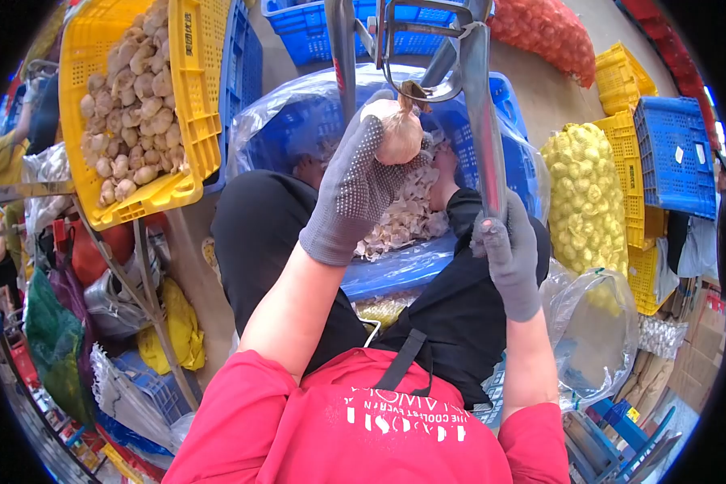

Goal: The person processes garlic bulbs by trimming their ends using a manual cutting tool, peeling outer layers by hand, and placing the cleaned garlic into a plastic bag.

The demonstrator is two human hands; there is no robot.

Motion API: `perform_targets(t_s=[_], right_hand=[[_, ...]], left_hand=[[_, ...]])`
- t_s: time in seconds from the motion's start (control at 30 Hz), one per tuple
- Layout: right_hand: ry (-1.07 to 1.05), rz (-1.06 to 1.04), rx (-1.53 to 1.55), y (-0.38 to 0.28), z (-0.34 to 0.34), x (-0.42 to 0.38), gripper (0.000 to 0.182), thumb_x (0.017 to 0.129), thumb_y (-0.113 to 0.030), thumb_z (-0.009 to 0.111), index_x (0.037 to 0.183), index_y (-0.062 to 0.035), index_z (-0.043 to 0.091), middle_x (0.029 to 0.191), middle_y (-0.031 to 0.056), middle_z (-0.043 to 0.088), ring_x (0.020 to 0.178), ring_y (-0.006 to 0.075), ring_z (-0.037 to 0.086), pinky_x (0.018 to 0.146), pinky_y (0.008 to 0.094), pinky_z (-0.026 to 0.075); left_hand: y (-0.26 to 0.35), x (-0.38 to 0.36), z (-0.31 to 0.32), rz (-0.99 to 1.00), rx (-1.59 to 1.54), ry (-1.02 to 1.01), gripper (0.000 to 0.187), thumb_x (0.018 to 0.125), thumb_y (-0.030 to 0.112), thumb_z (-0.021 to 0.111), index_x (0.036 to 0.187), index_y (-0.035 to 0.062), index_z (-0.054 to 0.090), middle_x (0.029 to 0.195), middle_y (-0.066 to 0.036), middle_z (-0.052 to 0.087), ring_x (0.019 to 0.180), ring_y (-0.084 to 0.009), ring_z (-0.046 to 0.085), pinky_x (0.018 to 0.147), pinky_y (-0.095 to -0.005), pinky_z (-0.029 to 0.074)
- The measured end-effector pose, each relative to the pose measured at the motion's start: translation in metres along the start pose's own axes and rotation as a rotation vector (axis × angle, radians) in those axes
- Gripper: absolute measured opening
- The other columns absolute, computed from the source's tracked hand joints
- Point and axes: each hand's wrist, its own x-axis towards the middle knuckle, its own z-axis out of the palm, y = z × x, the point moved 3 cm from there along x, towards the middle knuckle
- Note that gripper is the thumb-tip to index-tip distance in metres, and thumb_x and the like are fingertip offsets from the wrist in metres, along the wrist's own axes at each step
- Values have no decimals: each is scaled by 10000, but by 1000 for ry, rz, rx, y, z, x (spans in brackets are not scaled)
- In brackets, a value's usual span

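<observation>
In my gloved left hand (348, 184) is a whole garlic bulb (400, 135), its stem pointing up against the curved metal jaw of a lever cutter (484, 105). My right hand (508, 256), also in a grey glove, is wrapped round the lower end of the cutter's long handle. Beneath the bulb, between my legs, a blue crate (509, 105) lined with clear plastic (258, 121) holds loose garlic skins and trimmings (407, 222). Part of the crate is hidden by my hands and the cutter.
A yellow crate (201, 121) of garlic bulbs stands at left. A yellow net sack (584, 194) of garlic sits at right, near stacked yellow and blue crates (676, 157). A red net sack (544, 36) and another blue crate (302, 36) lie ahead.
</observation>
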Motion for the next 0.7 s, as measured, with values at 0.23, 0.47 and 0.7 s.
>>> perform_targets(t_s=[0.23,0.47,0.7], right_hand=[[180,-254,-292,20,-1,6,518,904,-467,594,1158,-18,555,830,134,645,733,244,654,685,314,501],[284,-415,-501,39,5,25,479,915,-466,563,1147,-49,526,813,182,635,737,384,649,635,387,508],[320,-478,-594,25,10,20,402,919,-295,586,1201,-17,526,980,210,623,902,396,618,780,413,496]], left_hand=[[-7,5,1,-60,-153,-33,510,979,370,471,1350,26,408,1326,-138,497,1192,-210,518,1010,-334,426],[-15,8,-14,-280,-557,-14,467,956,295,519,1328,27,429,1241,-137,555,1133,-219,560,994,-324,426],[-11,-17,-14,-246,-383,54,621,822,329,622,1340,44,429,1274,-144,525,1197,-242,509,1055,-360,378]])
